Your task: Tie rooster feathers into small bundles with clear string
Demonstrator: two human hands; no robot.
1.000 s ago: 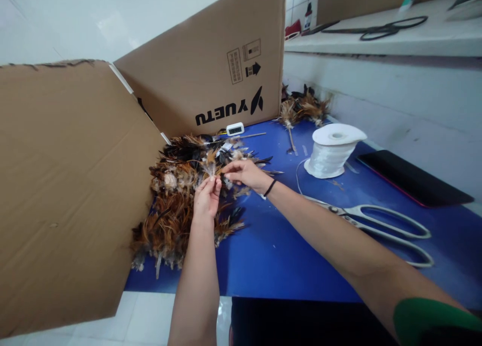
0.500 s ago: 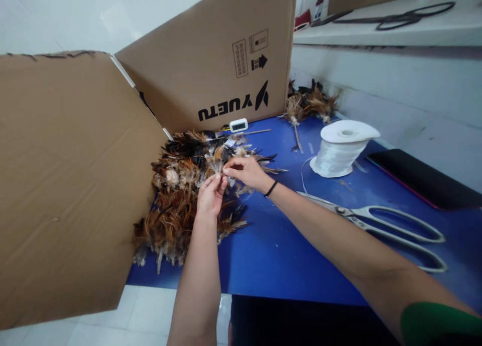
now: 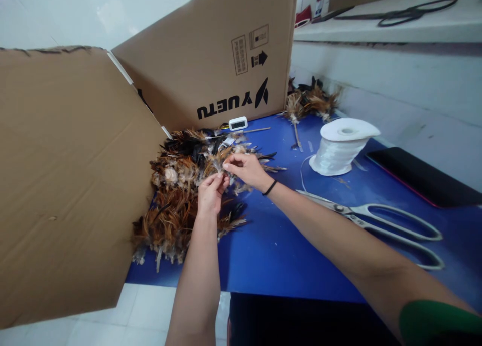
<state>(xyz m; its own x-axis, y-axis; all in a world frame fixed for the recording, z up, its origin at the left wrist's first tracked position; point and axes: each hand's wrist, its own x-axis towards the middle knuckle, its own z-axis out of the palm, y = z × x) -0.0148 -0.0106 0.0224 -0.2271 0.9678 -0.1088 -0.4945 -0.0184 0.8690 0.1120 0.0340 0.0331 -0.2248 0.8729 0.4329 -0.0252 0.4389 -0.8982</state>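
Brown and black feathers (image 3: 171,213) lie in a thick pile on the blue table. Over the right part of this pile, my left hand (image 3: 211,194) is closed in a pinch, with a pale-based feather (image 3: 215,163) rising from its fingertips. My right hand (image 3: 247,171), with a black band on its wrist, is close beside it. Its thumb and forefinger are pinched together near the feather's base; what lies between them is too small to make out. The fingertips of both hands almost touch.
Cardboard panels (image 3: 169,60) stand left of and behind the pile, near a small white digital display (image 3: 238,123). To the right are a spool of white ribbon (image 3: 341,152), large scissors (image 3: 361,218), a black phone (image 3: 422,175) and a feather bundle on a stick (image 3: 294,110). Dark scissors (image 3: 406,15) rest on the ledge.
My right hand has shifted very slightly up and away from the left fingertips. The left hand keeps its pinch in nearly the same place. The whole view has tilted a little.
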